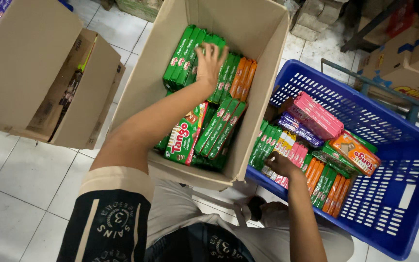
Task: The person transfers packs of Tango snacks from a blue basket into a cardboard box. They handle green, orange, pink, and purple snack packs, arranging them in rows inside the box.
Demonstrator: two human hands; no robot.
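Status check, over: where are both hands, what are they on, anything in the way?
Left hand open, on green packs in cardboard box. Right hand on packs in blue basket; grip unclear. Nothing blocking.

The cardboard box [267,87] is plain tan; its wafer packs [185,53] are mostly green, a few orange [244,77]. The plastic basket [403,194] at right is blue with a slotted grid; inside lie pink packs [318,114], purple [297,127], green [263,145] and orange [355,153]; the floor tiles [20,189] are white.

Open carton [40,73] on white tiled floor [20,184]
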